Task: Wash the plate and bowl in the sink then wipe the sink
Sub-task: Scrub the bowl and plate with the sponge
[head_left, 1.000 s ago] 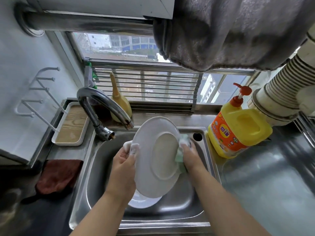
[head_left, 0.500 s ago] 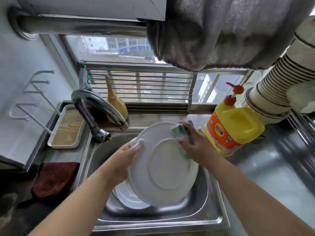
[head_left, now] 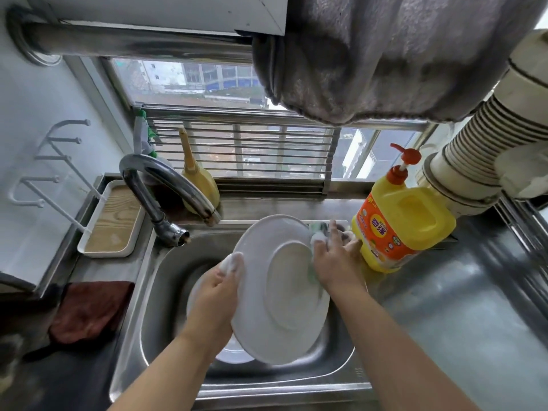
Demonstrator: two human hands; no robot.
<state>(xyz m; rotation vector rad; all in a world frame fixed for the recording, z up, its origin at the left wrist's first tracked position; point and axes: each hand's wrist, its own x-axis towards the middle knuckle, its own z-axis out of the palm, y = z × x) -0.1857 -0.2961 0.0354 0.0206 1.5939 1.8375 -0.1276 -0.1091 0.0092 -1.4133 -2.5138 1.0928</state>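
Note:
A white plate [head_left: 281, 298] is held tilted over the steel sink [head_left: 166, 280], its underside facing me. My left hand [head_left: 219, 295] grips the plate's left rim, with foam on the fingertips. My right hand [head_left: 335, 262] holds a soapy green sponge [head_left: 318, 234] against the plate's upper right rim. Below the plate, a white bowl [head_left: 195, 295] sits in the sink basin, mostly hidden by the plate and my left arm.
A curved faucet [head_left: 166, 185] arches over the sink's back left. A yellow detergent bottle [head_left: 403, 223] stands at the sink's right. A brown cloth [head_left: 89, 310] lies on the left counter near a white tray [head_left: 112, 218]. A grey towel [head_left: 385, 54] hangs overhead.
My right hand has slid the sponge along the plate's upper right rim. The plate has tilted slightly and shifted a little in my left hand's grip.

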